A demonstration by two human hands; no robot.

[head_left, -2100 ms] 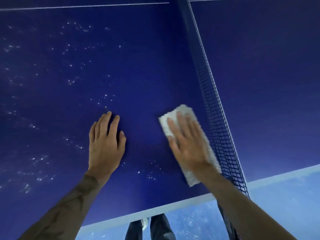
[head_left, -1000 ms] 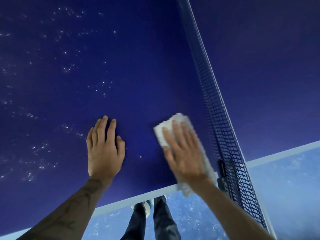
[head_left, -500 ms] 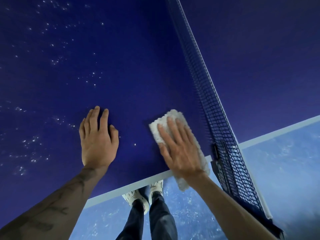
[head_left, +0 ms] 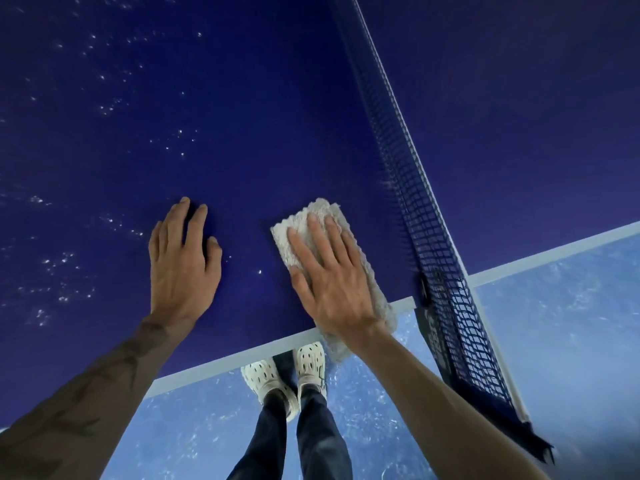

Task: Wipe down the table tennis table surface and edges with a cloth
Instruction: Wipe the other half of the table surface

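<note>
Far out to the left of the left hand (head_left: 183, 261), and beyond its fingertips, pale specks (head_left: 62, 271) lie scattered in loose clusters over the dark blue table (head_left: 242, 116). The left hand lies flat on the surface, palm down, fingers straight and close together with the thumb a little apart, holding nothing; its forearm (head_left: 86, 403), with dark markings on it, crosses the near white edge line (head_left: 207, 370) behind the wrist. Between the two hands the blue top shows one single speck (head_left: 260, 272), nearer the right hand's thumb. The right hand (head_left: 332, 278) lies flat, fingers straight and slightly spread, on a pale folded cloth (head_left: 320, 209). The cloth's far end pokes out past the fingertips, and its near end hangs over the white edge line just under the wrist. Below that edge, on the wrist side of both hands, stand two cream perforated shoes (head_left: 287, 372) and dark trouser legs (head_left: 311, 438) on a mottled light blue floor (head_left: 571, 323). Just to the right of the right hand the dark net (head_left: 426, 237) with its white top band runs away across the table, close beside the cloth's right side but apart from it. It walls off the far half of the table from the cloth. The net's dark clamp (head_left: 433, 327) grips the table edge near the right wrist, and the net's end overhangs the floor past the edge.
</note>
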